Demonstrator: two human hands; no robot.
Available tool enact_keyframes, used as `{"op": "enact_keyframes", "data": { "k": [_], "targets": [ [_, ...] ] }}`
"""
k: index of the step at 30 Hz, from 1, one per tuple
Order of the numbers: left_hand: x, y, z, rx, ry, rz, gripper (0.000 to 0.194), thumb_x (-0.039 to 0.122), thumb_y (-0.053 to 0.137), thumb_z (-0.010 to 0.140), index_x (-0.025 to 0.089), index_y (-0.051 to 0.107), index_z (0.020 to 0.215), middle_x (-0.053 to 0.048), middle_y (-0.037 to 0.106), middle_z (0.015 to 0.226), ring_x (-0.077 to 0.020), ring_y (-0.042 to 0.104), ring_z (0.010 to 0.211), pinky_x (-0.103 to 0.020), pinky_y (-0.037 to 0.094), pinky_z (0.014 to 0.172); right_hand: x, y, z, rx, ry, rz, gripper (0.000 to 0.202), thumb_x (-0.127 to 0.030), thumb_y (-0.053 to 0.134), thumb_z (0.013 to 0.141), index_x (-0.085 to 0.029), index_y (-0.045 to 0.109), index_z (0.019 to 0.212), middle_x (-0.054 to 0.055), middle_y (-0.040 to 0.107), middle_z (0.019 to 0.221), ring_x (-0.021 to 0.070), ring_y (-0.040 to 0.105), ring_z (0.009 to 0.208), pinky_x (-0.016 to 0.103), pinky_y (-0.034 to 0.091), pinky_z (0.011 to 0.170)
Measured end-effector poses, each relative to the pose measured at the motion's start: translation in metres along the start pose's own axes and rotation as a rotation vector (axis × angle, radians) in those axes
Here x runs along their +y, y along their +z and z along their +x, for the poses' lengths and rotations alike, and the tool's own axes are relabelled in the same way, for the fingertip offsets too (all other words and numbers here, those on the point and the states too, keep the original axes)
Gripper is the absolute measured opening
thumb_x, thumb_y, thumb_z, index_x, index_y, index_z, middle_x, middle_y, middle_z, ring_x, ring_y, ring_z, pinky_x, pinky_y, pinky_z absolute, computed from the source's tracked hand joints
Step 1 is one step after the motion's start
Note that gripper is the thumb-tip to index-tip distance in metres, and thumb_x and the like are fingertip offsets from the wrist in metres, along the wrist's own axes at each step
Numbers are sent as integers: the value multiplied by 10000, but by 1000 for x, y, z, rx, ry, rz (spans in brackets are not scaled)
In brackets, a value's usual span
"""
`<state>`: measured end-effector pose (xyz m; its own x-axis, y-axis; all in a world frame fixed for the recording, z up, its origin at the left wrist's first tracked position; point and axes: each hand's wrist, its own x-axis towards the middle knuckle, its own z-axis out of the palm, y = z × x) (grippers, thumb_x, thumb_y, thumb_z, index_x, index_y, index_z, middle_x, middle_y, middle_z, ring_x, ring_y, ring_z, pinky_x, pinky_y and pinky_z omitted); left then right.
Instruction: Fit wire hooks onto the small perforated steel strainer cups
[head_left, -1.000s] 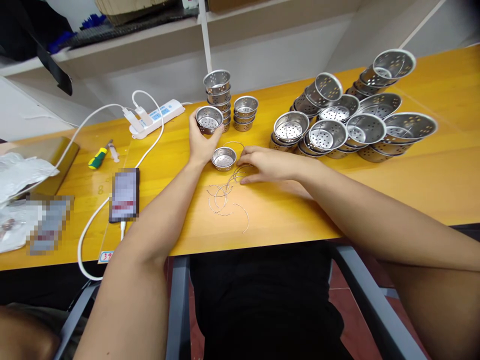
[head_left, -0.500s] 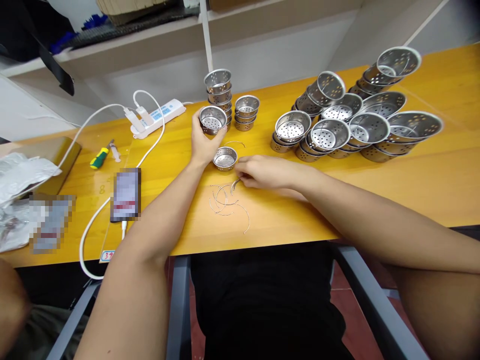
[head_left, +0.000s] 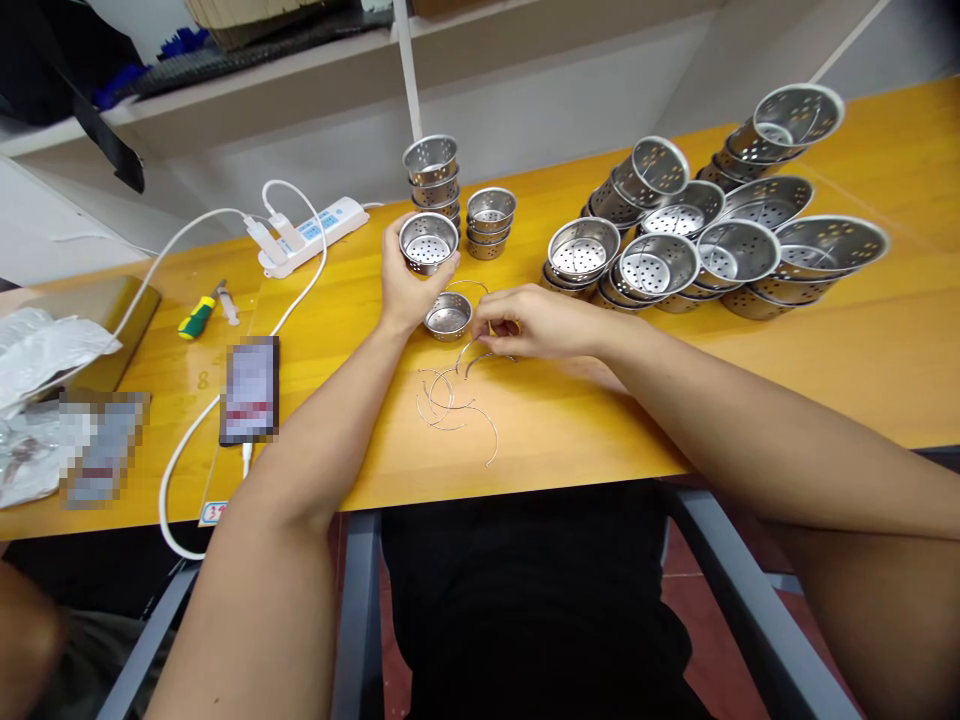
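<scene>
My left hand [head_left: 409, 280] is closed around a perforated metal strainer cup [head_left: 429, 243], holding it tilted so its holed bottom shows. Just below it, a second strainer cup [head_left: 448, 316] rests on the table. My right hand [head_left: 510, 318], to the right of that cup, pinches a thin curved wire [head_left: 466, 352] raised slightly from the surface. Under and left of the right hand, several loose curved wires [head_left: 448, 400] lie tangled on the table. Another wire [head_left: 471, 284] lies behind the second cup, partly hidden by it.
Stacked strainer cups stand at the back [head_left: 491, 212] and in a large group to the right [head_left: 652, 265]. On the left are a white power strip [head_left: 315, 235] with cables, a green-yellow screwdriver [head_left: 197, 318], a phone [head_left: 250, 390] and plastic bags [head_left: 45, 350].
My right hand has risen a little off the table, lifting a wire, while another curved wire now shows on the table beneath it. My left hand keeps its cup in nearly the same place.
</scene>
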<state>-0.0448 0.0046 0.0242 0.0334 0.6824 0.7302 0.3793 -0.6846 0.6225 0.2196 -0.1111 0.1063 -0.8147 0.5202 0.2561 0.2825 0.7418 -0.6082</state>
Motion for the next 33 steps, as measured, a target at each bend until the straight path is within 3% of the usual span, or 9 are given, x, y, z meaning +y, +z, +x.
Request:
{"op": "enact_keyframes", "data": {
  "k": [7,10,15,19,24,33],
  "targets": [
    [3,2,-4,-39,39,-7,972,996,733,883,329,467,1539,-131,687,1512,-364,716,1494,-594,568,1343,1,2,-1,35,-5,25,27,-200,744,973,-219,761,983,38,716,990,180,639,808,342,513,785],
    [-1,4,-5,-42,77,-8,969,981,742,894,324,457,1546,-122,686,1501,-353,722,1478,-575,574,1324,2,6,0,89,-1,139,50,-215,786,953,-219,744,980,16,729,925,165,643,768,325,523,751],
    [-6,5,-2,-41,145,-4,1013,879,922,817,356,482,1564,-97,649,1522,-347,699,1499,-579,554,1350,1,13,4,268,37,414,199,-314,890,948,-214,764,1065,-11,733,839,133,630,691,292,519,648],
    [-1,3,-1,-44,179,5,1029,849,1013,714,336,578,1492,-99,670,1466,-365,701,1474,-620,553,1354,1,13,7,367,81,545,318,-494,904,1012,-221,742,1027,-17,693,754,138,628,591,313,519,555],
    [7,7,-5,-54,122,-27,1034,876,995,714,289,573,1454,-94,746,1368,-324,778,1334,-592,623,1271,10,10,10,560,93,462,421,-630,919,1000,-235,787,1063,-12,658,721,134,527,572,312,413,508],
    [11,16,-7,-85,141,-78,918,903,825,903,283,501,1498,-116,735,1410,-312,784,1355,-562,621,1270,38,9,11,766,73,278,474,-730,873,1008,-285,807,1160,-17,610,704,163,499,588,340,403,525]
  ]
}}
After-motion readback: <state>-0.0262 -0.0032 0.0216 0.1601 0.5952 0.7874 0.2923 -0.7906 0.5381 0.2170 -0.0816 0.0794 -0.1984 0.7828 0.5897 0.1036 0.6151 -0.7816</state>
